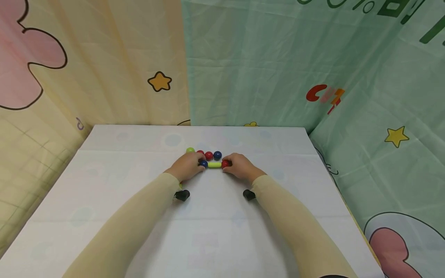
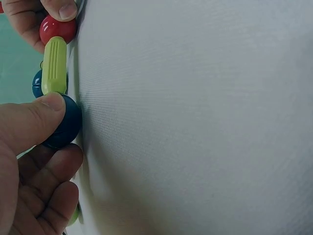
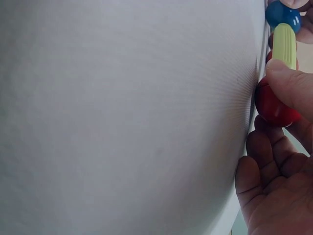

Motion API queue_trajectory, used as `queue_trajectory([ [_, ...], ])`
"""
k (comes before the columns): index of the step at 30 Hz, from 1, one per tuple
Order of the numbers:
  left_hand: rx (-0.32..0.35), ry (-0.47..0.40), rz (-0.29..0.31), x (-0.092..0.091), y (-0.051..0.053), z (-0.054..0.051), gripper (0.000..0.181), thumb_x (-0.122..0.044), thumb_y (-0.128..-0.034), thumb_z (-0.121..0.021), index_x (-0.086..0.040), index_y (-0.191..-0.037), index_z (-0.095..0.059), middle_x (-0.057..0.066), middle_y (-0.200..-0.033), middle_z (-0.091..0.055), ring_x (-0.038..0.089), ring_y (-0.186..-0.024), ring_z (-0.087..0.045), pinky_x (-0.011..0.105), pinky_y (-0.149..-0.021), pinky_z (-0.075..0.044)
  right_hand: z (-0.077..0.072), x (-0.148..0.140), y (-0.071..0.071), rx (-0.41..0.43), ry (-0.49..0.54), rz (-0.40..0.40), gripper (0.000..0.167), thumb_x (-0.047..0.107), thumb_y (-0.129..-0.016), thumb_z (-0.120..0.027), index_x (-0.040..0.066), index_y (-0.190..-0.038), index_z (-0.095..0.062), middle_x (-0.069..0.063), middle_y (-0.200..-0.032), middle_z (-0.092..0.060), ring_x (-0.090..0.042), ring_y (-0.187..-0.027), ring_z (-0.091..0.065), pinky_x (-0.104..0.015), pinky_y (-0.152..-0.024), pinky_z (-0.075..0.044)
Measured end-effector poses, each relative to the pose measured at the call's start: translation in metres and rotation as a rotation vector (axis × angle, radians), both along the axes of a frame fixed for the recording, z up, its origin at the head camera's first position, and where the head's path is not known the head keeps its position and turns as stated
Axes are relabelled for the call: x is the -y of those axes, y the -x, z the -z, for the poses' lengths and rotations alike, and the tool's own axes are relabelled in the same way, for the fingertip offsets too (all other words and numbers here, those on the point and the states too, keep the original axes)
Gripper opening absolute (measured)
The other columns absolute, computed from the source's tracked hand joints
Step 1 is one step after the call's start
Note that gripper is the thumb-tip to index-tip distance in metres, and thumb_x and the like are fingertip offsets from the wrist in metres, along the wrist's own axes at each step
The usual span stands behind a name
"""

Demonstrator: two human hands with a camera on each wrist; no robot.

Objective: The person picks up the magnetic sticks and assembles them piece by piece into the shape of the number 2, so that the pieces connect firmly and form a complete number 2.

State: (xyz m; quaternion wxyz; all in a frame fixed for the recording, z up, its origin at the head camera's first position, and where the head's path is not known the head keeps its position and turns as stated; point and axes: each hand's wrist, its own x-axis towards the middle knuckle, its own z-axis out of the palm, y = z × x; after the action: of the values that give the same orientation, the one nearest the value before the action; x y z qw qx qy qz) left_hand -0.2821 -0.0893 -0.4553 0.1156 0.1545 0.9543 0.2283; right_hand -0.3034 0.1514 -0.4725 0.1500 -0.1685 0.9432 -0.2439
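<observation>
A yellow-green ribbed rod (image 1: 214, 165) lies level between a blue ball (image 2: 67, 122) at its left end and a red ball (image 3: 275, 104) at its right end, touching both. My left hand (image 1: 187, 166) pinches the blue ball between thumb and fingers. The red ball is gripped the same way by my right hand (image 1: 241, 166). Just behind the rod, another red ball (image 1: 208, 155) and another blue ball (image 1: 217, 155) sit side by side. Left of them, one more red ball (image 1: 200, 152) is partly hidden by my left hand, beside a green ball (image 1: 190, 150).
A white cloth covers the table (image 1: 215, 239). Its far edge meets hanging printed curtains (image 1: 243, 69). A small yellow-green piece (image 1: 180, 185) shows by the left wrist, mostly hidden. Dark wrist-camera parts (image 1: 182, 195) hang under both wrists.
</observation>
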Motion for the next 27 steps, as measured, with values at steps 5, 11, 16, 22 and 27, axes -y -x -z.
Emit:
queue_trajectory([
  [5, 0.008, 0.002, -0.011, -0.001, 0.000, -0.001, 0.042, -0.028, -0.0990, -0.076, -0.011, -0.136, -0.067, 0.008, -0.128, -0.072, 0.027, -0.121, -0.066, 0.051, -0.115, -0.049, 0.000, 0.001, 0.000, 0.010, -0.001, 0.007, 0.044, 0.026, -0.099, -0.076, 0.011, -0.139, -0.068, -0.010, -0.131, -0.068, -0.025, -0.115, -0.060, -0.041, -0.106, -0.052],
  [11, 0.007, -0.003, -0.008, 0.000, -0.001, -0.001, 0.042, -0.028, -0.0991, -0.076, -0.011, -0.136, -0.067, 0.008, -0.128, -0.072, 0.027, -0.122, -0.065, 0.051, -0.115, -0.049, 0.000, 0.001, 0.000, 0.017, 0.001, 0.012, 0.045, 0.027, -0.099, -0.076, 0.010, -0.140, -0.067, -0.011, -0.133, -0.067, -0.025, -0.117, -0.060, -0.042, -0.108, -0.051],
  [16, 0.001, -0.001, -0.001, 0.000, -0.001, 0.000, 0.042, -0.027, -0.0993, -0.075, -0.010, -0.136, -0.067, 0.009, -0.128, -0.072, 0.028, -0.122, -0.066, 0.051, -0.115, -0.049, 0.000, -0.001, 0.000, 0.033, 0.021, 0.026, 0.051, 0.028, -0.099, -0.075, 0.011, -0.146, -0.063, -0.011, -0.143, -0.064, -0.027, -0.128, -0.058, -0.044, -0.115, -0.047],
  [22, -0.002, 0.004, -0.007, 0.002, 0.000, -0.001, 0.042, -0.027, -0.0999, -0.075, -0.011, -0.137, -0.066, 0.009, -0.131, -0.071, 0.029, -0.124, -0.065, 0.051, -0.116, -0.048, -0.001, -0.007, -0.001, 0.050, 0.044, 0.054, 0.051, 0.026, -0.101, -0.073, 0.014, -0.149, -0.060, -0.008, -0.148, -0.061, -0.026, -0.136, -0.055, -0.046, -0.121, -0.042],
  [27, -0.002, 0.013, -0.010, 0.004, 0.000, -0.001, 0.042, -0.027, -0.1002, -0.074, -0.011, -0.138, -0.065, 0.009, -0.133, -0.070, 0.029, -0.126, -0.064, 0.053, -0.116, -0.047, 0.000, -0.010, 0.000, 0.047, 0.059, 0.054, 0.046, 0.024, -0.102, -0.071, 0.015, -0.147, -0.062, -0.008, -0.145, -0.063, -0.026, -0.134, -0.056, -0.046, -0.120, -0.043],
])
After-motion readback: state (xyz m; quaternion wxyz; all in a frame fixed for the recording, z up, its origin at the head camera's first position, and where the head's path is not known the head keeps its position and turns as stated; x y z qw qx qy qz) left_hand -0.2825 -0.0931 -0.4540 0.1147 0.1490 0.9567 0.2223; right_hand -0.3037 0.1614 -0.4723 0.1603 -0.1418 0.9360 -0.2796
